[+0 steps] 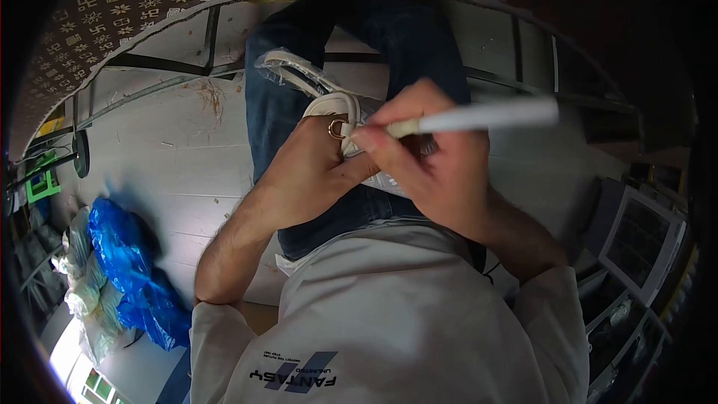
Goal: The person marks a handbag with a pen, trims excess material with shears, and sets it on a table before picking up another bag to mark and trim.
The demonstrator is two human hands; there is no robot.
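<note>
A cream-coloured strapped item with a gold ring lies over the lap, partly wrapped in clear plastic. My left hand is closed on it beside the ring, its fingertips partly hidden. Between the thumb and fingers of my right hand is a white pen-like tool, blurred by motion, with its pale yellowish front part pointing at the cream item. Both hands are close together, and the tool's tip is hidden by the fingers.
Patterned brown cloth hangs across the top. Dark metal bars run behind the legs. Blue plastic bags lie at the left, near a green plastic item. A white-framed rack stands at the right.
</note>
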